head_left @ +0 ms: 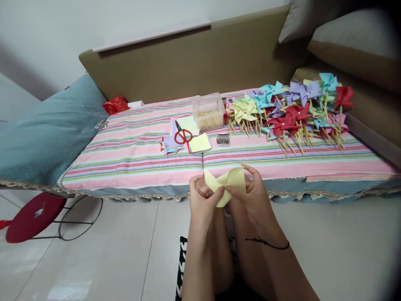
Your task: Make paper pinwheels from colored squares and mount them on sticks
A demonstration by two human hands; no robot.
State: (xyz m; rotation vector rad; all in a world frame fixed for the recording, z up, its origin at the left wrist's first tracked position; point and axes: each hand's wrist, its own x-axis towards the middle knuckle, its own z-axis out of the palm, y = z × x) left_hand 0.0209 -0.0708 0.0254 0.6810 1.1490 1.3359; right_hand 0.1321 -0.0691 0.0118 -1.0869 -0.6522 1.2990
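A pale yellow sheet of paper (pixel 235 179), with its corners bent up and inward, is held in front of the sofa edge. My left hand (pixel 202 196) pinches its left side, the thumb pressing near the centre. On the other side my right hand (pixel 252 190) grips it too, its thumb meeting the left one at the middle. Fingers behind the paper are partly hidden. Beyond the hands lie a stack of yellow paper squares (pixel 200 143), red-handled scissors (pixel 183 134) and a small box of metal pins or fasteners (pixel 223 140).
A clear plastic box (pixel 209 112) holds wooden sticks. Many finished paper pinwheels (pixel 297 115) are heaped at the right on the striped cloth (pixel 140 146). Purple paper pieces (pixel 172 143) lie beside the scissors. A red stool (pixel 39 217) stands on the floor at left.
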